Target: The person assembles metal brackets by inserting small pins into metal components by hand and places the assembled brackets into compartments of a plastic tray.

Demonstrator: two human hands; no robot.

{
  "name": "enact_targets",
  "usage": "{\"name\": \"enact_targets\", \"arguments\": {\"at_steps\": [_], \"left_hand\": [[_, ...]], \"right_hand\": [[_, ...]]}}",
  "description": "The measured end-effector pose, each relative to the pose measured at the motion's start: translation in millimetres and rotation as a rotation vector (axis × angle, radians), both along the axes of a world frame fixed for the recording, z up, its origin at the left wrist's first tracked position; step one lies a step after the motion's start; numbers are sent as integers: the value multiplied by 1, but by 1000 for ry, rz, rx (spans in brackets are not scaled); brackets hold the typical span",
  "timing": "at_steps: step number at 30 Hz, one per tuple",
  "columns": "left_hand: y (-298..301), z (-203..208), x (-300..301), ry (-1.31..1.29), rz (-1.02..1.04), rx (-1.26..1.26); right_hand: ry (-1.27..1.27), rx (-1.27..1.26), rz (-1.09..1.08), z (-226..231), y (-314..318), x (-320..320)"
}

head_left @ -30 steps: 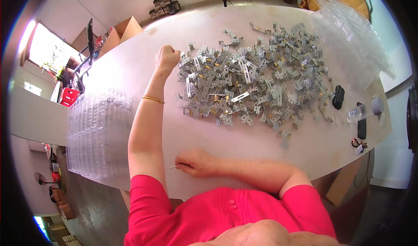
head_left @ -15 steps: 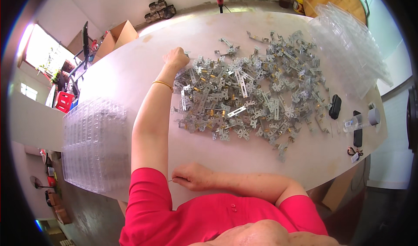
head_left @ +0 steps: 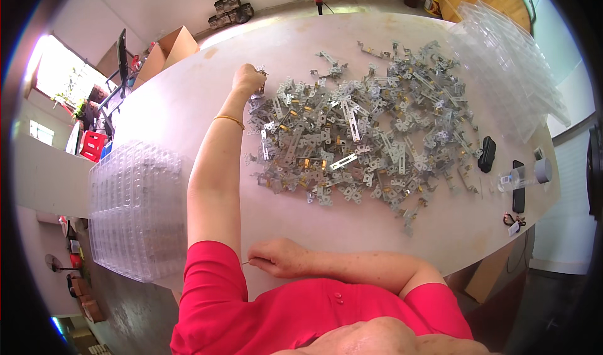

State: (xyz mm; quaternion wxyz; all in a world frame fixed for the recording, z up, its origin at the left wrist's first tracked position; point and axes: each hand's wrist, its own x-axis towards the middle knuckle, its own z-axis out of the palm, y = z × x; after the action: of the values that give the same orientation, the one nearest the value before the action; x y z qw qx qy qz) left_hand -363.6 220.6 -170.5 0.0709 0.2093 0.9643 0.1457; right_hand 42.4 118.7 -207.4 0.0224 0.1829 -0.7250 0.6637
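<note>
My left arm, with a gold bangle [head_left: 230, 120] at the wrist, stretches out to the far left edge of a big heap of small metal fittings [head_left: 377, 135]. There my left hand [head_left: 249, 80] is closed on a metal fitting [head_left: 260, 86], of which only the part past the fingers shows. Grey plates, brackets and brass-coloured barrels make up the heap. Close to my body, my right hand [head_left: 281, 256] rests at the table's near edge. Its fingers pinch a thin pin-like tool [head_left: 245, 263]; most of that is hidden in the grip.
Stacked clear plastic trays [head_left: 135, 210] stand on the left, and more clear trays [head_left: 505, 72] lie at the far right. Along the right edge are a black case [head_left: 486, 155], a clear bottle [head_left: 512, 179] and a dark phone-like slab [head_left: 519, 198]. A cardboard box [head_left: 179, 46] stands beyond the table.
My left hand has shifted slightly left, away from the heap, and more of the fitting in it now shows. My right hand has stayed in place.
</note>
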Motion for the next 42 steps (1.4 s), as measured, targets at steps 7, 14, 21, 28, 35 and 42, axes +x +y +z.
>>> {"name": "enact_targets", "arguments": {"at_steps": [7, 14, 21, 28, 35, 42], "left_hand": [[-27, -27, -32, -216, 166, 555], [-18, -7, -4, -354, 187, 907], [-68, 17, 26, -954, -179, 1547], [-142, 23, 105, -1111, -158, 1608], [-187, 22, 177, -923, -153, 1633], [-202, 19, 224, -744, -190, 1407]], "right_hand": [[7, 18, 28, 5, -3, 0], [5, 21, 7, -2, 0, 0], [-11, 75, 13, 1, 1, 4], [1, -9, 16, -3, 3, 1], [-336, -266, 0, 1, 11, 8], [-207, -381, -306, 28, 35, -2]]}}
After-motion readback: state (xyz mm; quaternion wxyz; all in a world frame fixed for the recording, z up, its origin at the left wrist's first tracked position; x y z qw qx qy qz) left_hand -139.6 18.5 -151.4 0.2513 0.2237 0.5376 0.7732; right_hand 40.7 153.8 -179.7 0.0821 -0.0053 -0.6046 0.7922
